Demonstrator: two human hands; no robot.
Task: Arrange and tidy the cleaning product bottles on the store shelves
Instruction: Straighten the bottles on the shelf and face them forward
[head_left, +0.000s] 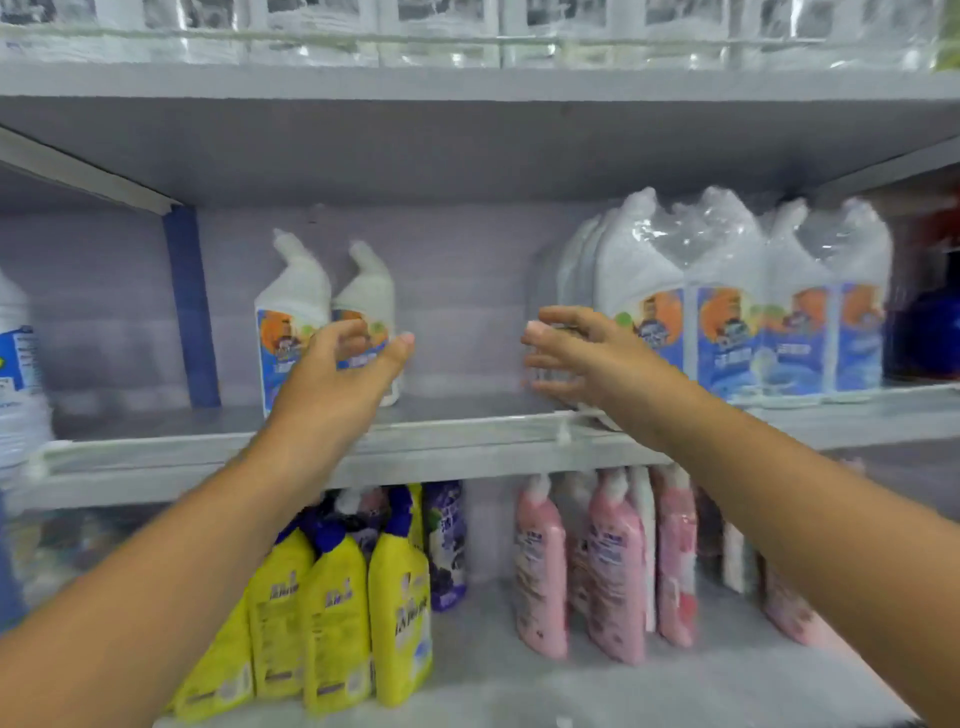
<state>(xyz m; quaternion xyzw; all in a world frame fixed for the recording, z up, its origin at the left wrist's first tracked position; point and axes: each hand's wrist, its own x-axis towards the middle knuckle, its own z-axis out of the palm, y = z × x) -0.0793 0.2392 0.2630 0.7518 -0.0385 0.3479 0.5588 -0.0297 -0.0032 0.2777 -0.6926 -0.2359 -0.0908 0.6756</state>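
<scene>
Both your hands are up at the middle shelf, holding nothing.

Near: yellow bottles (332, 613) and pink bottles (613, 571) on the lower shelf. Your left hand (332, 384), fingers loosely spread, is in front of two loose white bottles (311, 301); your right hand (587, 353), open, is beside the shrink-wrapped white pack (727, 291) on the grey shelf (467, 441). Behind: grey back wall, blue upright (192, 306), wrapped stock above.
</scene>
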